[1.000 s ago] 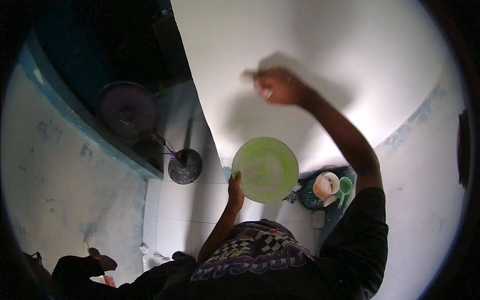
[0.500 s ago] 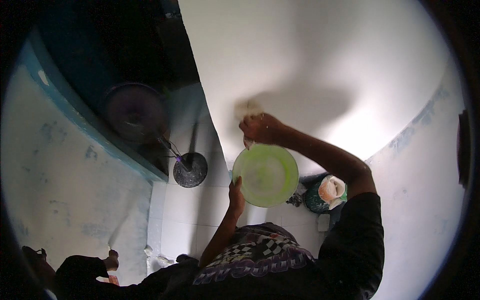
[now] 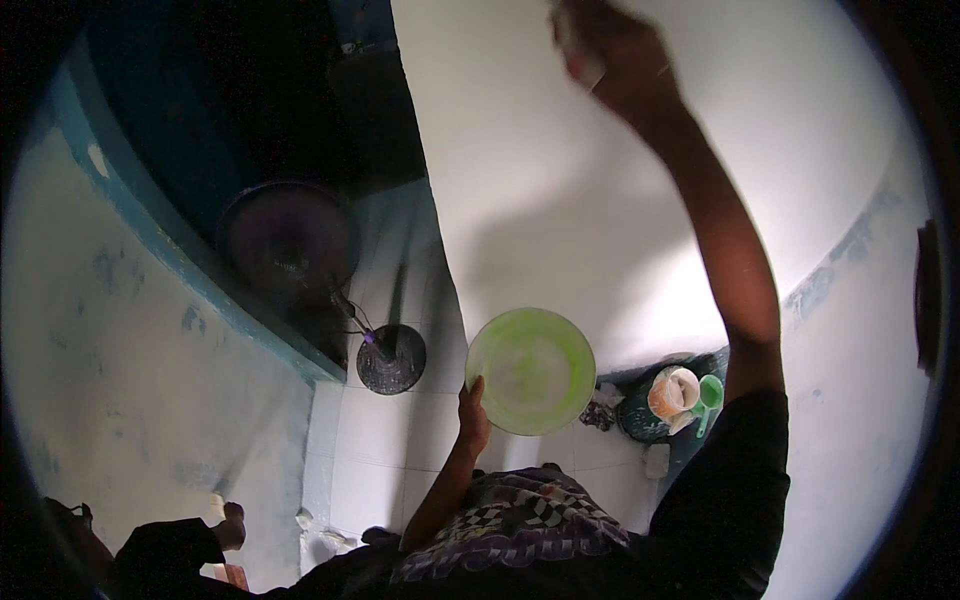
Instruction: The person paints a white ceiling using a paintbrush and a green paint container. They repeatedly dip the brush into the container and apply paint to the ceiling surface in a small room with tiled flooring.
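Dim fisheye view, bright glaring white wall, dark vignetted rim, motion-blurred raised hand [image 3: 615, 60].

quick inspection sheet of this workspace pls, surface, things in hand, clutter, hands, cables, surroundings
surface: white wall ahead, evenly pale; white tiled floor below.
job's things: round green plate held flat at its rim, pale smears in its middle; small pale item in the raised hand, too blurred to tell.
clutter: dark basin on the floor with a white cup and a green scoop; round dark fan base.
grippers: left hand grips the plate's edge; right hand is raised high against the wall, closed on the item.
cables: nothing seen.
surroundings: standing fan by a teal-edged wall.
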The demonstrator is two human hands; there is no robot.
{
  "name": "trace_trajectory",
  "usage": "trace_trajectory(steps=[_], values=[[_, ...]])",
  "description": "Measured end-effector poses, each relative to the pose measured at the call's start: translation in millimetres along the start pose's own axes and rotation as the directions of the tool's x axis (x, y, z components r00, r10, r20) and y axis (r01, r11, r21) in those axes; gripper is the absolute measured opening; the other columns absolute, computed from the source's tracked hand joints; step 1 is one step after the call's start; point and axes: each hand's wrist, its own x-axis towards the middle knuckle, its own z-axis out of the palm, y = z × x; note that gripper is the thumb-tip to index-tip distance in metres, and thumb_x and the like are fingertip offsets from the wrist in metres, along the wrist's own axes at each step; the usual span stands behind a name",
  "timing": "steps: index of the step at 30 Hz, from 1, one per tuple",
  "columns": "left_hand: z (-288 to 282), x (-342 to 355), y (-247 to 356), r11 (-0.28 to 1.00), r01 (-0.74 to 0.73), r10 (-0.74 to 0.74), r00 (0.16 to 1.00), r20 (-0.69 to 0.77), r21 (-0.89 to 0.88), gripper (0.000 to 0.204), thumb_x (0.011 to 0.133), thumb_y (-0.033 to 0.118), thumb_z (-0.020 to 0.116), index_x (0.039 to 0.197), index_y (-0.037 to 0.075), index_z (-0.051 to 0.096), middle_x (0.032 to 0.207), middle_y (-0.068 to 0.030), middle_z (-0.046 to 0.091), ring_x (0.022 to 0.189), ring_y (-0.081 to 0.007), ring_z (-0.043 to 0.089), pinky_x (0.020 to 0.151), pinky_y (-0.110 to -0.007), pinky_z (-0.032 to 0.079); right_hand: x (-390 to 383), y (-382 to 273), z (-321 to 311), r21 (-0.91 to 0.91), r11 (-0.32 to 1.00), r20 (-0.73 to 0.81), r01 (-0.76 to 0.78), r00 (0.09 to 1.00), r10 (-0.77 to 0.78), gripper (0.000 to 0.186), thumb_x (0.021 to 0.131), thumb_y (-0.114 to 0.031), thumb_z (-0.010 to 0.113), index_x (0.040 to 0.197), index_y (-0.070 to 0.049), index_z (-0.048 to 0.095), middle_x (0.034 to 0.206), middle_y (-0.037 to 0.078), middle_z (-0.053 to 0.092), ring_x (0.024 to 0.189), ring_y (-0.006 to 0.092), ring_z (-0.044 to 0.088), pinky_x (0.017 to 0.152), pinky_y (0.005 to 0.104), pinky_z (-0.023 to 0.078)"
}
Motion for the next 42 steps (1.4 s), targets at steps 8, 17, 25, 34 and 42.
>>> trace_trajectory(steps=[8,17,25,34,42], values=[[-9.4,5.2,4.8,0.996,0.081,-0.08,0.996,0.03,-0.024,0.054,0.091,0.036,0.058,0.133,0.007,0.038,0.126,-0.0129,0.049,0.115,-0.0267,0.052,0.097,-0.043,0.043,-212.1,-161.4,130.4,0.356,0.934,0.675,-0.025,0.699,-0.238,0.024,0.074,-0.025,0.064,0.086,-0.005,0.057,0.09,0.011,0.059,0.092,0.0271,0.063,0.066,0.0367,0.056],[-38.5,-1.2,-6.6,0.967,-0.038,0.019,0.997,0.078,0.251,0.05,0.093,0.034,0.056,0.131,0.005,0.042,0.123,-0.0119,0.051,0.114,-0.0249,0.051,0.097,-0.041,0.043,-34.9,-80.2,40.4,0.27,0.962,0.131,-0.039,0.991,0.003,0.023,0.071,-0.011,0.066,0.093,-0.008,0.061,0.09,0.011,0.061,0.082,0.0302,0.063,0.072,0.0407,0.054],[-20.6,10.2,7.3,0.993,0.108,-0.112,0.989,0.1,0.05,0.053,0.094,0.036,0.054,0.131,0.001,0.04,0.124,-0.0118,0.05,0.112,-0.0246,0.051,0.096,-0.039,0.042,-141.1,-85.3,89.8,-0.27,0.947,0.217,0.173,0.969,-0.115,0.03,0.075,-0.02,0.063,0.102,-0.007,0.057,0.104,0.019,0.059,0.094,0.0271,0.064,0.072,0.0341,0.059],[6.2,8.3,-19.6,0.995,0.101,-0.103,0.985,0.137,0.022,0.052,0.093,0.035,0.055,0.131,0.003,0.04,0.122,-0.0132,0.052,0.113,-0.0274,0.053,0.095,-0.044,0.045,-210.0,-57.8,53.6,0.324,0.838,0.771,-0.438,0.635,0.034,0.018,0.078,-0.013,0.064,0.095,-0.008,0.062,0.104,0.009,0.064,0.093,0.0304,0.061,0.082,0.0409,0.05],[42.9,10.5,-44.6,0.994,0.111,-0.11,0.983,0.144,0.006,0.053,0.095,0.03,0.052,0.136,0.0,0.038,0.128,-0.0129,0.05,0.116,-0.0242,0.049,0.101,-0.036,0.037,-82.4,49.6,-60.5,-0.174,0.984,-0.037,0.028,0.999,-0.035,0.034,0.072,-0.001,0.069,0.104,-0.007,0.062,0.094,0.01,0.064,0.081,0.0276,0.063,0.071,0.0337,0.054]])
